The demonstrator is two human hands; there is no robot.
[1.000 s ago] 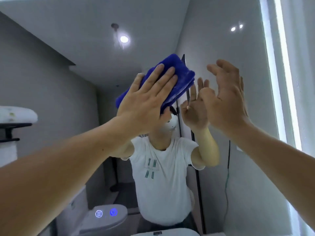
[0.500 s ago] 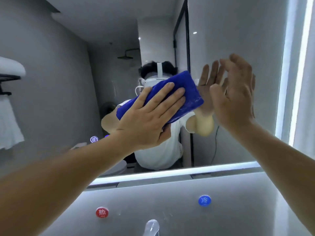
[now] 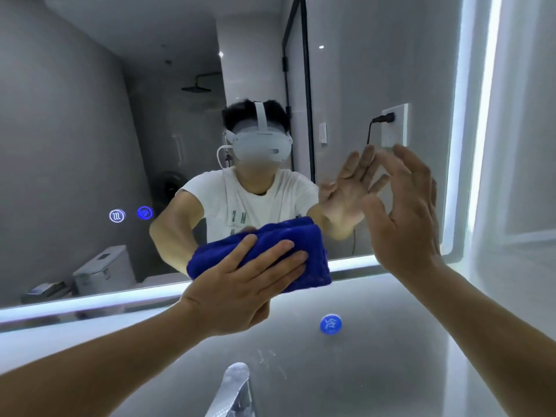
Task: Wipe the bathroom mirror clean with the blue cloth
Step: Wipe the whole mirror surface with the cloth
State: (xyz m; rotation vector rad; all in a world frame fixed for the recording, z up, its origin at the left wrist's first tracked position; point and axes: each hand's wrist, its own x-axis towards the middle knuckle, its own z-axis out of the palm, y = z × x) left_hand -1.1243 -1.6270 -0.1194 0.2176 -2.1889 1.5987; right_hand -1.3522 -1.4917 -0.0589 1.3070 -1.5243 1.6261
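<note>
The bathroom mirror [image 3: 90, 115] fills the wall ahead, with a lit strip along its bottom and right edges. My left hand [image 3: 240, 284] presses the folded blue cloth [image 3: 301, 245] flat against the glass at the mirror's lower edge, fingers straight on top of it and the thumb tucked beneath. My right hand [image 3: 406, 218] is raised to the right of the cloth with its fingers spread and straight, holding nothing, close to the glass. Whether it touches the mirror I cannot tell. A person's reflection shows behind both hands.
Two lit touch icons [image 3: 131, 214] glow on the mirror at left. Below the mirror is a grey wall panel with a blue round sticker [image 3: 331, 324]. A chrome tap [image 3: 236, 389] rises at the bottom centre. A plugged-in socket [image 3: 394, 124] is reflected at right.
My left hand has swept the cloth down the glass from near the top to the bottom edge. My right hand came down alongside it, still spread, and my view tilted down.
</note>
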